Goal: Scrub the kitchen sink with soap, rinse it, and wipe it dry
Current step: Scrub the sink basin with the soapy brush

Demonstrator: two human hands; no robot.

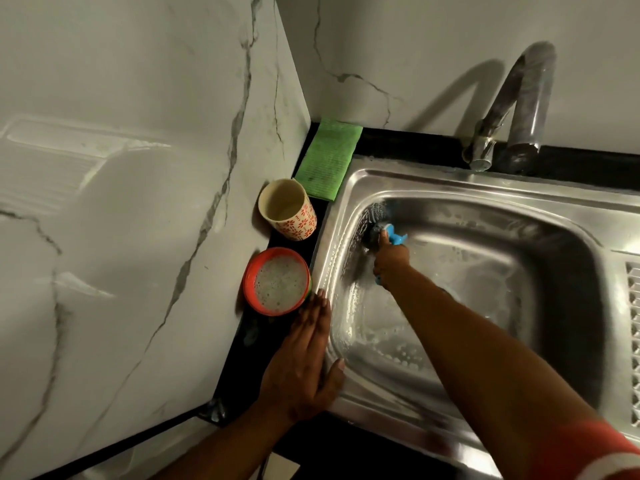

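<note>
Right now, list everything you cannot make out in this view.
Head view only:
- Brush: its scrubbing end is motion-blurred against the sink wall.
- Right hand: its grip is mostly hidden by its own back.
- Basin floor's middle: covered by the right forearm.
- Sink's right side: cut off by the frame edge.
- Patterned cup: too dim inside to tell its contents.

Cup (298, 224) behind bowl (250, 289), both left of sink (450, 183)
</note>
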